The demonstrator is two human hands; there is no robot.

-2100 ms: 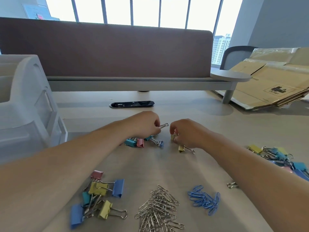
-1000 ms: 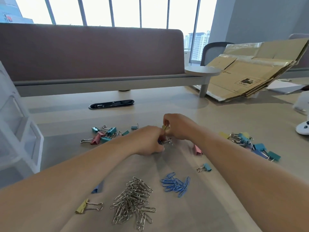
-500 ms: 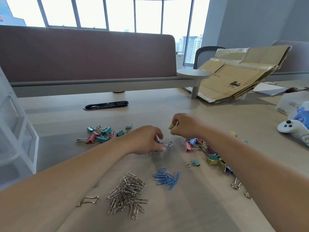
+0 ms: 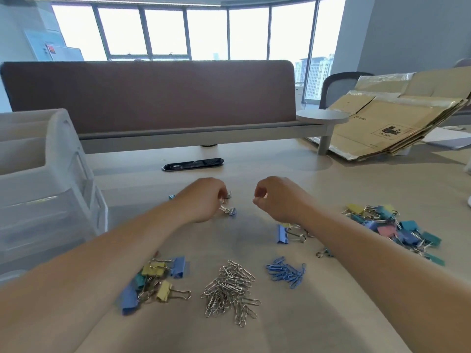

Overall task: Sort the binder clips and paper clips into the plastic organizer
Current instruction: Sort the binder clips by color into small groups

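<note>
Both hands sit mid-bench, fingers curled. Left hand [image 4: 204, 200] pinches small binder clips: one at the fingertips, and a tiny blue binder clip [image 4: 230, 211] just below it, wire handles toward the fingers; whether that one is held or lying on the bench, cannot tell. Right hand [image 4: 276, 200] is pinched shut at thumb and finger; what it holds, if anything, is too small to see.

Plastic organizer [image 4: 46, 189] stands far left, so the left hand is nearer. Any drop goes leftward across the bench.

Loose piles remain:
- mixed binder clips [image 4: 155, 278] near left
- silver paper clips [image 4: 230, 289] center
- blue paper clips [image 4: 286, 272] beside them
- large binder clip heap [image 4: 392, 225] right
</note>
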